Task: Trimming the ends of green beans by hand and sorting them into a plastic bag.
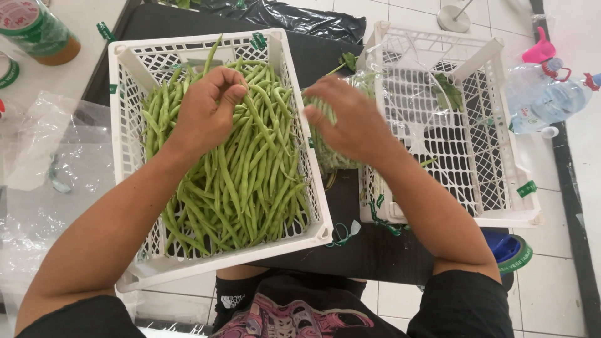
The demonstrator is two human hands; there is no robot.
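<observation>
While the left hand (206,112) sits curled among the green beans (238,181), its fingers closed on a small bunch, those beans fill the white slotted crate (125,163) on the left; the right hand (350,122) grips a clear plastic bag of beans (328,153) between that crate and a second white crate (494,156), which holds only a few leaves
</observation>
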